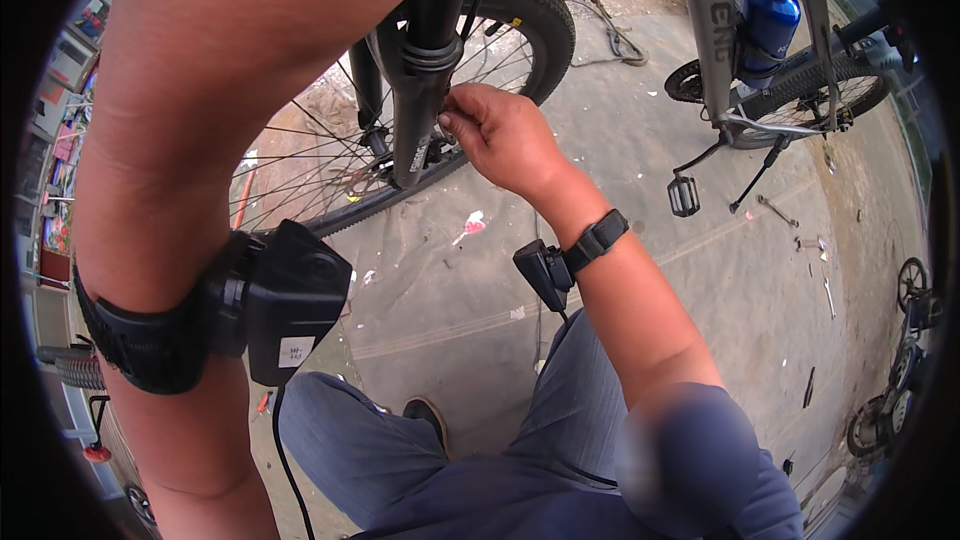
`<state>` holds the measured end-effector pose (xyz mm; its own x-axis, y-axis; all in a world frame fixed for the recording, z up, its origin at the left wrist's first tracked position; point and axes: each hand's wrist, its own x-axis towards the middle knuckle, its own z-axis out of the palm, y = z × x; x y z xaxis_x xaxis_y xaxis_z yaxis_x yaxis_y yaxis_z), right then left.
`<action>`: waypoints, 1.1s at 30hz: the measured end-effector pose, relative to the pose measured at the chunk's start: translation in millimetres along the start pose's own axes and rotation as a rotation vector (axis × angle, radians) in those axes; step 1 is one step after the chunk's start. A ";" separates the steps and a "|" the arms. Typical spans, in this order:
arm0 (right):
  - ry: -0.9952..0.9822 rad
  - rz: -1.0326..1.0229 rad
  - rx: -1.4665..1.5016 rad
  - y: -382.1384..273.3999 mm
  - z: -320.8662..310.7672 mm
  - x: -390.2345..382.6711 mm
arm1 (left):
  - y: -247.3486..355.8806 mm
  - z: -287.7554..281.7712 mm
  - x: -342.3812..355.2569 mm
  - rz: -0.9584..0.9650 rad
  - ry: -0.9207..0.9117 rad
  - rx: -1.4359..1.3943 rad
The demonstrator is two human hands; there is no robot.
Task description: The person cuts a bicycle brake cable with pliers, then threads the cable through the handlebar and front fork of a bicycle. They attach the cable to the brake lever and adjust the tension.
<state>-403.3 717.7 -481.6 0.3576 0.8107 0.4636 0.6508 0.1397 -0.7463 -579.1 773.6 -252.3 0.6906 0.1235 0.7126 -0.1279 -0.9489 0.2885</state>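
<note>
My right hand (505,140) is at the right side of a dark bicycle fork leg (413,110), just above the wheel hub. Its thumb and fingertips are pinched together against the fork, and whatever they hold is too small or hidden to make out. The spoked front wheel with its black tire (552,25) runs behind the fork. A hub and disc area (385,168) shows low on the fork leg. My left arm (190,110) rises large across the left side and leaves the picture at the top, so my left hand is out of sight.
Another bicycle with a grey frame (707,30) and a blue bottle (769,25) stands at the upper right, its pedal (683,196) low. Wrenches (777,210) and other tools lie on the grey ground sheet (450,325). A motorcycle (885,390) stands at the right edge.
</note>
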 end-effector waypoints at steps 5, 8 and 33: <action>0.042 -0.089 -0.101 -3.4 -6.1 2.8 | 2.2 8.2 14.3 0.027 0.037 -0.005; 0.001 -0.064 -0.117 -13.6 2.5 6.7 | 4.0 9.0 22.1 0.032 0.084 0.015; 0.023 0.048 -0.129 -16.4 -4.5 1.2 | 6.6 10.5 49.0 -0.333 0.181 -0.518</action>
<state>-410.5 713.9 -466.7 0.4047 0.8010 0.4411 0.7131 0.0255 -0.7006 -538.6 770.3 -222.1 0.6274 0.4774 0.6152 -0.2859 -0.5936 0.7522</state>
